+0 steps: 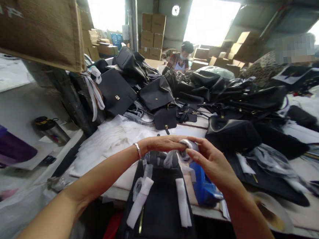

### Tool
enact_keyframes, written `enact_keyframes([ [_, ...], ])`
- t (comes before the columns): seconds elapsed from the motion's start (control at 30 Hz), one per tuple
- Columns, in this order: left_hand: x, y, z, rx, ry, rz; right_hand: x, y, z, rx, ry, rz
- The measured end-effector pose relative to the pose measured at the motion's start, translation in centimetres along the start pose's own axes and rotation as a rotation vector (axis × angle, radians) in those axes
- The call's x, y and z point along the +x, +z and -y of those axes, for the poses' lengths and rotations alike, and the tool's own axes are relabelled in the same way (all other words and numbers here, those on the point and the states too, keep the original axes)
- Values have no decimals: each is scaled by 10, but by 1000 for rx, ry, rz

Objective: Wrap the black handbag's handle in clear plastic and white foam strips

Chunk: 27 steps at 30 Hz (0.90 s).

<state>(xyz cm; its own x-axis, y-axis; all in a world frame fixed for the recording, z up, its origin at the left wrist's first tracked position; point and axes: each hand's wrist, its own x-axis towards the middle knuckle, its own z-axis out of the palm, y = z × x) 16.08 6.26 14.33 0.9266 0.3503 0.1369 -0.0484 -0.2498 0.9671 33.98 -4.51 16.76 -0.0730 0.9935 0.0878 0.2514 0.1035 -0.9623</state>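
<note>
A black backpack [162,207] lies in front of me, its top end away from me. Its two straps are partly wrapped in white foam strips [140,202], and clear plastic film lies about them. Over the bag's far end my left hand [161,144] reaches across, fingers long and pressed to a small roll of white and grey wrapping [187,146]. My right hand [208,156] curls thumb and fingers around the same roll from the right. What is inside the roll cannot be made out. A silver bracelet circles my left wrist.
Black bags [157,92] are heaped across the table's far side. White foam sheets [103,142] lie at left, a blue container [204,184] at right. A steel bottle [51,130] and a purple one [8,144] stand on a side shelf. Co-workers sit beyond the heap.
</note>
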Motion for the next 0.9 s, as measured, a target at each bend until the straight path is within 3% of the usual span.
enact_keyframes([
  [0.13,-3,5,5,-8,-12,-98,2,6,0,220,93,-45],
  [0.3,-5,24,7,42,19,-344,3,9,1,246,80,-90],
  [0.4,-9,33,12,3,3,-420,5,11,3,262,86,-94],
  [0.67,-26,31,45,-214,-131,-441,16,15,8,235,52,-82],
  [0.9,-39,41,43,-250,-90,-320,23,13,11,212,51,-88],
])
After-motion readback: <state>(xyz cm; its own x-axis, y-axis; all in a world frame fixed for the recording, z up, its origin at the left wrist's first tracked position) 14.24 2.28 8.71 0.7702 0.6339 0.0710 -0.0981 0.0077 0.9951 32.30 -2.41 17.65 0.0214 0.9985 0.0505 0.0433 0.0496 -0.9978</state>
